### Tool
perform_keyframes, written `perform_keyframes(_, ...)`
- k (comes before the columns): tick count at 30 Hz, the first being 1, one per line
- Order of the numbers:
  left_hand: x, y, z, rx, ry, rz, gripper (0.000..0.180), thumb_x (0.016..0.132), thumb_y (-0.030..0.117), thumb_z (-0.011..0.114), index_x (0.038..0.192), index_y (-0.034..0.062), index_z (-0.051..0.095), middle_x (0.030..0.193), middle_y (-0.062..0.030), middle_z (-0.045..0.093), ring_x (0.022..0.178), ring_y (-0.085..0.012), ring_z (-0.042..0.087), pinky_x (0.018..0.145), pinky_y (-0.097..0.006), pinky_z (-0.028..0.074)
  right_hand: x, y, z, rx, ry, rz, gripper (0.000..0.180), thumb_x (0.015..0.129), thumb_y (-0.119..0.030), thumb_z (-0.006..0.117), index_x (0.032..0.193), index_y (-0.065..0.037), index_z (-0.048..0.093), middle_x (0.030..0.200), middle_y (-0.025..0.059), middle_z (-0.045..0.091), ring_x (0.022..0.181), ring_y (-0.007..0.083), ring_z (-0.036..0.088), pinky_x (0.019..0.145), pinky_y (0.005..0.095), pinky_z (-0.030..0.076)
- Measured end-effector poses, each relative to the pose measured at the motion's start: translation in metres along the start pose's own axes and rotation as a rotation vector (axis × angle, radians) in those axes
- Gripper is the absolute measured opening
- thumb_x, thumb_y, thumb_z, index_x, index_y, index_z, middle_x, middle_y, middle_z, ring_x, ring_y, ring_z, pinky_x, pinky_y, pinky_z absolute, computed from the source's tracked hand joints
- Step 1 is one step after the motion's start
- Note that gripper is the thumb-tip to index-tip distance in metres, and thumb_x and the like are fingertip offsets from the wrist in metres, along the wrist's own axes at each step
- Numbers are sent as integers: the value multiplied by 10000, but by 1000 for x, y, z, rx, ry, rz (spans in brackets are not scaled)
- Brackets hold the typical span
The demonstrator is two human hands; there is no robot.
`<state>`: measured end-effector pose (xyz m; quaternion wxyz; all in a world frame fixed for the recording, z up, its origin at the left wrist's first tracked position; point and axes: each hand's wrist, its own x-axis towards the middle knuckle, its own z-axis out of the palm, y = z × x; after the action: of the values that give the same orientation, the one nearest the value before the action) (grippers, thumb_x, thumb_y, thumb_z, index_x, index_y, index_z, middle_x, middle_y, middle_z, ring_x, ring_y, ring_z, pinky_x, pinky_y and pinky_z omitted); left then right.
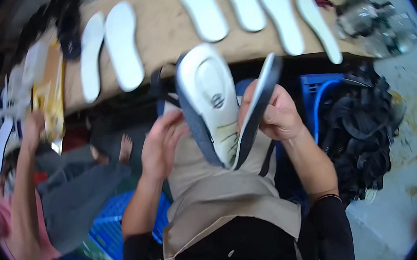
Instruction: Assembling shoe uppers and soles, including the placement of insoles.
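Observation:
Two white-topped slipper soles with dark blue-grey sides are held up before my lap, their lower ends meeting. The left sole (204,81) faces me, with an oval recess and a small dark mark; the right sole (259,105) stands nearly edge-on. My right hand (280,114) is closed round the right sole, with fingers on its inner face and the thumb on the outer side. Beside the left sole's outer edge is my left hand (162,143), fingers stretched out and slightly blurred. Its fingertips reach the dark side; whether they press on it is unclear.
White insoles (125,45) lie spaced on the brown-topped bench (159,38). Clear plastic bottles (377,26) stand at its right end. A blue crate (320,83) and a heap of black straps (361,131) are right. Another person's arm (28,177) works at left, near a blue basket (112,221).

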<state>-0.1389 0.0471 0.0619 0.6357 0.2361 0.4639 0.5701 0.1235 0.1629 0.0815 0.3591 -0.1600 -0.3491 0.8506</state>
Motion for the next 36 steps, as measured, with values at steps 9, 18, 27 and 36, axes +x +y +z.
perform_keyframes(9,26,-25,-31,-424,-151,-64,358,1089,269,439,1262,-13,577,1236,-165,637,1120,-219,629,971,-370,507,-14,64,9,-548,9,208,536,906,-79,648,1413,2,493,1162,175,682,979,191,680,840,293,532)
perform_keyframes(18,19,-4,-17,-237,-24,-146,380,1102,275,374,1290,0,557,1214,-134,669,1041,-193,669,909,-325,546,-7,86,15,-884,45,-70,663,908,-140,646,1507,-1,398,1317,196,634,1077,244,672,896,329,527)
perform_keyframes(27,36,5,1,-238,109,-55,292,1072,206,498,1214,-27,604,1081,-124,701,923,-153,688,817,-264,561,18,68,9,-758,1,42,689,902,-118,674,1518,5,390,1312,172,649,1092,247,662,941,323,503)
perform_keyframes(36,37,19,-9,-159,1,-52,393,1098,304,412,1236,-11,604,1128,-128,693,972,-170,672,877,-303,541,19,65,27,-853,34,-30,648,910,-154,668,1501,-35,431,1273,181,670,1017,281,698,862,344,541)
